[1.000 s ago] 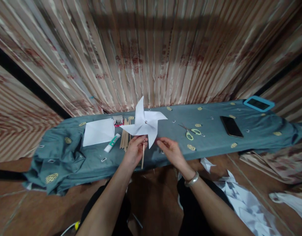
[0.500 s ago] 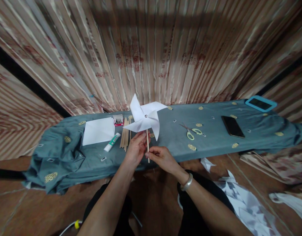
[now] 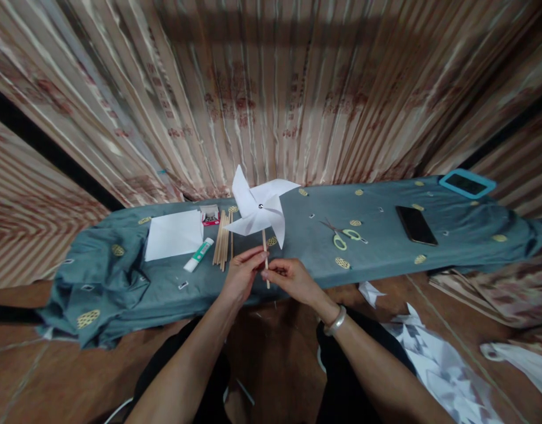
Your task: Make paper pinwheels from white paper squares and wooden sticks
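1. The white paper pinwheel (image 3: 258, 209) stands upright on its wooden stick (image 3: 264, 254), over the near edge of the cloth-covered bench (image 3: 386, 247), just right of the bundle of spare sticks (image 3: 223, 243).
2. Both hands meet on the stick: the left hand (image 3: 240, 275) pinches it from the left with thumb and fingers closed on it, and the right hand (image 3: 288, 278) clasps it from the right, a little nearer — neither palm touches the paper.
3. To do this well, I would keep the pinch low on the stick, clear of the blades, so the folded points stay uncrushed and the wheel can turn on its pin (image 3: 260, 206).
4. Holding the stick vertical seems wise — a tilt would bring the lower blade against the fingers.
5. Against the picture a second ago, the right hand has come in from beside the lower blade to grip the stick, and the left has slid down from just under the blades.
6. The pinwheel now sits higher above the hands, with more bare stick showing; the glue stick (image 3: 198, 255), scissors (image 3: 341, 234) and phone (image 3: 416, 225) lie as they did.
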`<state>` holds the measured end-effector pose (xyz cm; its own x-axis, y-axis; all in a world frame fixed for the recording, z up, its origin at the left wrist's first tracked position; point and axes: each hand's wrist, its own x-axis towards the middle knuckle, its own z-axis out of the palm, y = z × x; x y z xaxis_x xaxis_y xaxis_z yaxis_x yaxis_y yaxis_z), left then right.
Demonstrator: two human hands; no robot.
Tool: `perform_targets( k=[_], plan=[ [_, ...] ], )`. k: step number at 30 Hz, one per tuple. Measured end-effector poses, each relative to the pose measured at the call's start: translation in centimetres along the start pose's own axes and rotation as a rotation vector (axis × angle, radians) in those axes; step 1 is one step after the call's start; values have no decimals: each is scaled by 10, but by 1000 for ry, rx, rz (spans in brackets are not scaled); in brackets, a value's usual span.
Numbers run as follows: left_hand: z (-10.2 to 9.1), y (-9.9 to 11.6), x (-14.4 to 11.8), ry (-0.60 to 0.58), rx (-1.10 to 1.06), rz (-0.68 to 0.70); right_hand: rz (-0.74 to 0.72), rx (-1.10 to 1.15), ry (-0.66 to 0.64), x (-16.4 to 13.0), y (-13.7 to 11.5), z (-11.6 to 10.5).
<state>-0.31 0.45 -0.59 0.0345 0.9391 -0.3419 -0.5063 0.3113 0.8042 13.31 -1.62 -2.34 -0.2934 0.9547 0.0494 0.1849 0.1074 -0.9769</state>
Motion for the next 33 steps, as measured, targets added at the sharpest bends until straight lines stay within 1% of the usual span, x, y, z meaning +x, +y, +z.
perform_targets(
  k=[3, 6, 9, 12, 15, 20, 22, 25, 26, 27, 28, 29, 31, 33],
  plan=[
    [0, 2, 1, 24, 4, 11, 31, 75, 58, 1, -4, -7],
    [-1, 0, 1, 40, 11, 10, 34, 171, 202, 4, -7, -19],
    [-3, -4, 2, 31, 58, 11, 16, 228, 355, 8, -9, -30],
    [-5, -9, 2, 32, 103, 11, 15, 259, 433, 11, -10, -36],
    [-6, -11, 3, 38, 125, 4, 36, 263, 420, 13, -9, -35],
    [-6, -15, 4, 20, 153, 26, 55, 294, 339, 13, -9, -26],
    [-6, -17, 5, -3, 164, 50, 70, 321, 275, 12, -11, -22],
    [-7, -19, 6, -86, 169, 81, 60, 306, 137, 8, -18, -20],
    [-7, -20, 6, -97, 169, 86, 45, 284, 110, 7, -20, -22],
    [-7, -20, 6, -90, 169, 86, 28, 258, 111, 5, -22, -26],
    [-7, -20, 6, -68, 169, 82, 11, 231, 145, 4, -22, -31],
    [-8, -20, 7, -37, 171, 74, -6, 205, 207, 3, -22, -37],
    [-9, -20, 7, 9, 183, 52, -42, 155, 397, 2, -18, -52],
    [-9, -20, 7, 14, 199, 30, -84, 97, 610, 4, -10, -67]
  ],
)
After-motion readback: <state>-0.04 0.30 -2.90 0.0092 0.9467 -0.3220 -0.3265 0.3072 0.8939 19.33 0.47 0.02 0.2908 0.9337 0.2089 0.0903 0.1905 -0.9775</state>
